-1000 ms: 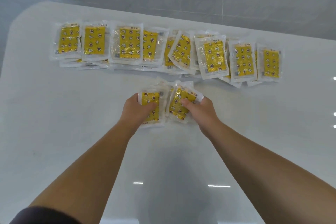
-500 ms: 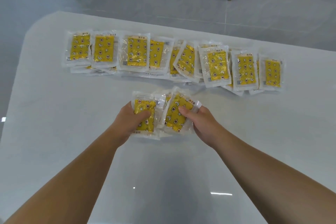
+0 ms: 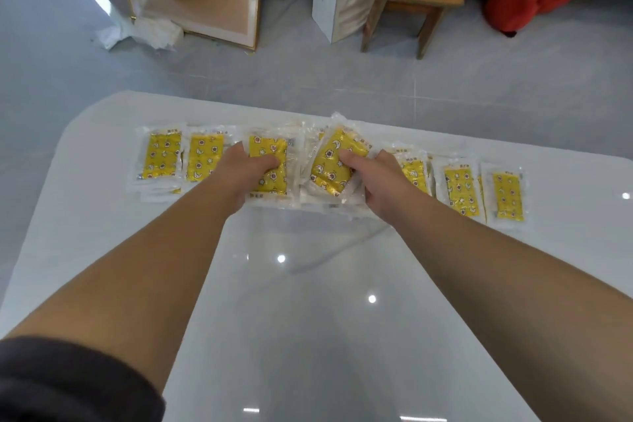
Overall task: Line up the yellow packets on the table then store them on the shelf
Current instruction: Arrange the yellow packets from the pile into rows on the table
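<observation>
a rough row of yellow packets [image 3: 460, 188] lies at 12 o'clock on the table [image 3: 308, 319], left hand [image 3: 239, 178] and right hand [image 3: 376, 183] each curled round more; shelving looks unstarted.

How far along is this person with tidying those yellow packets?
Partly done: a row of packets already lies along the table, some overlapping. In hand: the left hand grips a flat stack and the right hand a tilted stack, both at the row's middle. Left: setting these down, then shelving everything; no shelf is in view.
</observation>
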Demonstrator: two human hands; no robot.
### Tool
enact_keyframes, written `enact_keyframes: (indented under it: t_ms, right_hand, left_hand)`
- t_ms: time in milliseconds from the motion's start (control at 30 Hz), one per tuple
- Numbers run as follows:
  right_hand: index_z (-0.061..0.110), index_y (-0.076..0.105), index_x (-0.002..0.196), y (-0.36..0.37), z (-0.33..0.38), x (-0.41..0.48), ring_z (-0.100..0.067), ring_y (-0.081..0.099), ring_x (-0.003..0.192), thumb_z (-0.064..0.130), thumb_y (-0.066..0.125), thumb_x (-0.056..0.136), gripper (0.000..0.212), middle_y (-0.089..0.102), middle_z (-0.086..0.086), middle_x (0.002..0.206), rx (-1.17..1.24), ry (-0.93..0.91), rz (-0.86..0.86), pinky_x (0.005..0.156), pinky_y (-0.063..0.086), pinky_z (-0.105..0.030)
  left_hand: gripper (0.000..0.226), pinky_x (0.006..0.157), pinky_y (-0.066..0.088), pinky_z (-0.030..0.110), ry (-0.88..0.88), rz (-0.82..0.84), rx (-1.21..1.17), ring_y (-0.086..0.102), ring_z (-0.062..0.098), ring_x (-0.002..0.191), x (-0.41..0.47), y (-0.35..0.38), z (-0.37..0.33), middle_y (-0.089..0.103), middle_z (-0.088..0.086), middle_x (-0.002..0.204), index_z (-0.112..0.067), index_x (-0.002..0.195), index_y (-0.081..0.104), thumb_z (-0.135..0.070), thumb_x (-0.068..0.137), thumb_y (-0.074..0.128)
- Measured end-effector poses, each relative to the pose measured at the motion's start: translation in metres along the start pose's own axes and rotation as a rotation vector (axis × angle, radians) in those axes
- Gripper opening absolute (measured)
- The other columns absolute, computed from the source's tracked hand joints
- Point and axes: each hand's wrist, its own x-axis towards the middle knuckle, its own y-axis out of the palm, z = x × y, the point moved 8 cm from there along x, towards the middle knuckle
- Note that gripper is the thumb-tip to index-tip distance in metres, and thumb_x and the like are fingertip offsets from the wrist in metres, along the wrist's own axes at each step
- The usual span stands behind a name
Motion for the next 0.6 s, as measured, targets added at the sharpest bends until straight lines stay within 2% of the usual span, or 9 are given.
enact_keyframes:
  t_ms: [67,133,200,267,367,433,500,600]
  right_hand:
    - [0.015,0.058,0.099,0.001,0.0,0.012,-0.029,0.069,0.094,0.031,0.079,0.071,0.039,0.07,-0.008,0.103,-0.077,-0.009,-0.049,0.09,0.054,-0.048]
    - [0.012,0.058,0.102,0.003,0.003,0.015,-0.027,0.066,0.094,0.029,0.076,0.076,0.036,0.068,-0.009,0.103,-0.199,-0.021,-0.098,0.086,0.054,-0.04]
    - [0.009,0.055,0.112,0.003,0.003,0.017,-0.026,0.06,0.098,0.028,0.071,0.083,0.038,0.062,-0.009,0.108,-0.299,-0.031,-0.142,0.078,0.048,-0.033]
    - [0.007,0.051,0.121,0.002,0.003,0.018,-0.026,0.056,0.099,0.03,0.068,0.086,0.045,0.056,-0.008,0.109,-0.347,-0.047,-0.172,0.075,0.041,-0.032]
    - [0.011,0.053,0.107,0.004,0.007,0.016,-0.024,0.053,0.087,0.031,0.067,0.086,0.032,0.053,-0.004,0.093,-0.405,-0.084,-0.205,0.068,0.039,-0.032]
    - [0.013,0.054,0.091,0.003,0.01,0.013,-0.024,0.058,0.08,0.027,0.067,0.083,0.021,0.055,-0.002,0.081,-0.414,-0.113,-0.225,0.064,0.042,-0.032]
    - [0.013,0.056,0.084,0.001,0.013,0.007,-0.024,0.059,0.077,0.025,0.067,0.083,0.016,0.057,-0.001,0.076,-0.43,-0.155,-0.24,0.063,0.043,-0.031]
    - [0.011,0.064,0.097,-0.009,0.01,-0.002,-0.024,0.065,0.085,0.03,0.069,0.083,0.024,0.068,-0.004,0.091,-0.401,-0.16,-0.245,0.076,0.052,-0.035]
  left_hand:
    - [0.015,0.077,0.054,0.038,-0.02,-0.038,0.064,0.062,0.023,0.079,0.012,0.003,-0.001,0.065,0.009,0.091,-0.011,0.094,0.061,-0.009,0.081,0.067]
    - [0.029,0.067,0.051,0.033,-0.034,-0.071,0.154,0.059,0.023,0.076,0.019,0.006,-0.002,0.062,0.01,0.091,-0.005,0.107,0.059,-0.011,0.079,0.066]
    - [0.035,0.06,0.044,0.028,-0.028,-0.108,0.276,0.057,0.024,0.08,0.021,0.008,-0.006,0.058,0.009,0.093,-0.002,0.114,0.056,-0.012,0.081,0.062]
    - [0.03,0.062,0.04,0.029,-0.019,-0.132,0.374,0.055,0.024,0.084,0.021,0.011,-0.012,0.055,0.008,0.095,-0.001,0.11,0.054,-0.012,0.083,0.06]
    - [0.02,0.06,0.038,0.029,-0.009,-0.163,0.484,0.049,0.022,0.083,0.018,0.01,-0.019,0.049,0.005,0.091,-0.011,0.098,0.042,-0.013,0.086,0.057]
    - [0.018,0.055,0.037,0.028,-0.01,-0.181,0.516,0.05,0.022,0.08,0.016,0.006,-0.02,0.051,0.005,0.088,-0.011,0.098,0.042,-0.013,0.086,0.056]
    - [0.021,0.051,0.035,0.026,-0.003,-0.199,0.535,0.049,0.021,0.074,0.012,0.0,-0.018,0.053,0.005,0.087,-0.008,0.105,0.049,-0.014,0.086,0.055]
    - [0.027,0.051,0.034,0.027,0.025,-0.259,0.504,0.057,0.025,0.08,0.003,-0.014,-0.014,0.057,0.009,0.093,-0.003,0.108,0.054,-0.017,0.085,0.056]
